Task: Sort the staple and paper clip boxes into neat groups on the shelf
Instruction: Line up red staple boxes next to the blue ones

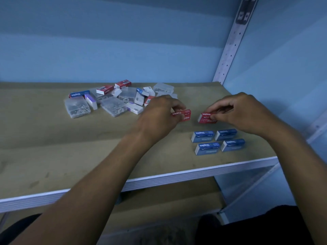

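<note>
1. a head-worn camera looks down at a tan shelf (53,147) with a white front edge, set against a blue wall (123,41).
2. two bare arms reach forward over the shelf, one from each side.
3. the left hand (157,115) is curled, and its fingers (177,106) pinch a red staples box (184,115) by the box's left end. the box is tilted and seems to be lifted just off the shelf, though this is hard to be sure of.
4. the right hand (242,114) is also curled. its fingers (218,110) and thumb grip a second red staples box (206,118) from the box's right side; whether that box rests on the shelf or hangs just above it cannot be told.
5. the two red boxes lie side by side with a small gap between them, near the middle right of the shelf.
6. just in front of the right-hand red box, toward the shelf's front edge, four blue staples boxes (203,136) sit in a tidy block, two rows of two, close together.
7. farther back and to the left, well apart from both hands, is an unsorted heap (113,99): clear plastic paper clip boxes (77,107), white and purple boxes (91,101), more red boxes (105,89) and a blue staples box (78,94), lying at mixed angles and overlapping.
8. a perforated white metal upright (230,48) rises at the shelf's back right corner.
9. a lower shelf (168,200) shows beneath.
</note>
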Demonstrator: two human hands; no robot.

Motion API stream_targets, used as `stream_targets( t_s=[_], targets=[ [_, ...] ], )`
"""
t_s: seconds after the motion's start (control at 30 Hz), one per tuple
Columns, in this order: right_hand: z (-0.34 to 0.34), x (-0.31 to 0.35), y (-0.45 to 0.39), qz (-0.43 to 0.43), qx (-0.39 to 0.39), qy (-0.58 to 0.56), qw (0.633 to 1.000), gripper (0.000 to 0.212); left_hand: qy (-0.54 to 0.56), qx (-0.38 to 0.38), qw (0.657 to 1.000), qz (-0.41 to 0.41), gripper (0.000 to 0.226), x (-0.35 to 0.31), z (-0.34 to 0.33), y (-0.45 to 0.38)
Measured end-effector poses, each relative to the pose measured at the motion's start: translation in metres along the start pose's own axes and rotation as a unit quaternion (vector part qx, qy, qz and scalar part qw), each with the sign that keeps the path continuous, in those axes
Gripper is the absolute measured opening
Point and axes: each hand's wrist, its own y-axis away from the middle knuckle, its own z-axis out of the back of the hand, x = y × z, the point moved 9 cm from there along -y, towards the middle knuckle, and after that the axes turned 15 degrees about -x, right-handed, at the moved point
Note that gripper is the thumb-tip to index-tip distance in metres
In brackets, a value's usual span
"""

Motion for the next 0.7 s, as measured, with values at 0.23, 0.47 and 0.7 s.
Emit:
stream_targets(
  t_s=[0.23,0.47,0.7],
  targets=[
    [0.008,-0.022,0.000,-0.020,0.001,-0.004,1.000,0.022,0.017,0.018,1.000,-0.013,0.018,-0.017,-0.028,-0.002],
    [0.013,-0.014,0.000,-0.018,-0.005,-0.020,1.000,0.021,-0.002,0.038,0.999,-0.032,0.018,-0.018,-0.024,0.001],
    [-0.004,0.030,0.008,0.024,0.027,-0.050,0.998,0.018,-0.036,0.056,0.997,-0.037,0.018,-0.005,0.017,0.017]
  ],
)
